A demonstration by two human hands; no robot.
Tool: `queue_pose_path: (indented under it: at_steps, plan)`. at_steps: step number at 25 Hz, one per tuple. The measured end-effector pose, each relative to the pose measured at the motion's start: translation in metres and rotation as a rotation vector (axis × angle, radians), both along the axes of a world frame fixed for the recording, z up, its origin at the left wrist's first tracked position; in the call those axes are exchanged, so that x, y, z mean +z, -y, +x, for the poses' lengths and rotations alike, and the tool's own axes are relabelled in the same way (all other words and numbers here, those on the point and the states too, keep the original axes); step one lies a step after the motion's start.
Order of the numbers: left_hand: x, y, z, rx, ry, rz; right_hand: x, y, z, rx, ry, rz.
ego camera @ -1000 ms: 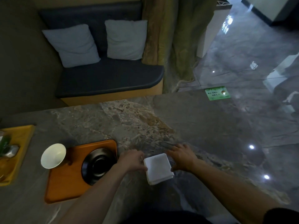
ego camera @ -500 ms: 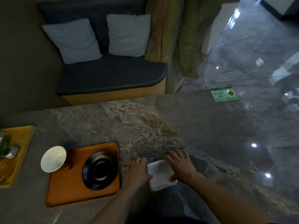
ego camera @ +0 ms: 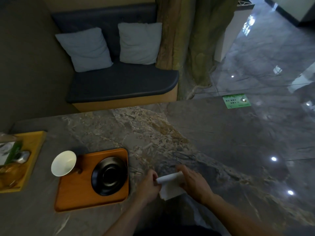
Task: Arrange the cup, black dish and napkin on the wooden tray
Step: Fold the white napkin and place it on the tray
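Observation:
A wooden tray (ego camera: 80,195) lies on the stone table, left of my hands. The black dish (ego camera: 109,176) rests on the tray's right half. A white cup (ego camera: 63,163) stands at the tray's far left corner. The white napkin (ego camera: 170,183) lies on the table right of the tray, its far edge rolled toward me into a tube. My left hand (ego camera: 149,184) pinches the roll's left end. My right hand (ego camera: 193,182) presses flat on the roll's right part and covers that side of the napkin.
A yellow tray (ego camera: 33,147) with a green-and-white box and other small items sits at the table's left edge. A green card (ego camera: 237,103) lies at the far right of the table. A bench with two cushions stands beyond the table.
The napkin lay as a flat folded square between both hands; now its far edge is rolled up, with my left fingers gripping the roll and my right hand on top of it.

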State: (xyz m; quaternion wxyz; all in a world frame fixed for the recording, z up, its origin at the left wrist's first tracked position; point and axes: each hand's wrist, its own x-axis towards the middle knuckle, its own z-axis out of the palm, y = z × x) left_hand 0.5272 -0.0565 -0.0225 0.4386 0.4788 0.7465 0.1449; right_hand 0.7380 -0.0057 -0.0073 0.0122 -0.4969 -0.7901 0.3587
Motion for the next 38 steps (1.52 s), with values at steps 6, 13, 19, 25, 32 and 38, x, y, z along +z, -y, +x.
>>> queue_pose_path:
  at_steps: [6,13,19,25,32,38]
  plan:
    - [0.014,0.022,0.008,0.200,0.215,0.120,0.030,0.016,0.007,-0.251,-0.227,-0.168]
    - [0.043,0.030,0.006,0.466,0.626,0.110,0.052,0.030,0.002,-0.439,-0.547,-0.312]
    - [0.074,0.046,-0.017,0.489,0.673,0.146,0.058,0.051,-0.039,-0.567,-0.707,-0.337]
    - [0.087,0.076,-0.088,0.372,0.597,0.198,0.059,0.075,-0.112,-0.580,-0.681,-0.324]
    - [0.074,0.102,-0.182,0.355,0.453,0.196,0.056,0.098,-0.201,-0.521,-0.611,-0.317]
    - [0.062,0.119,-0.256,0.367,0.468,0.144,0.049,0.110,-0.269,-0.446,-0.525,-0.288]
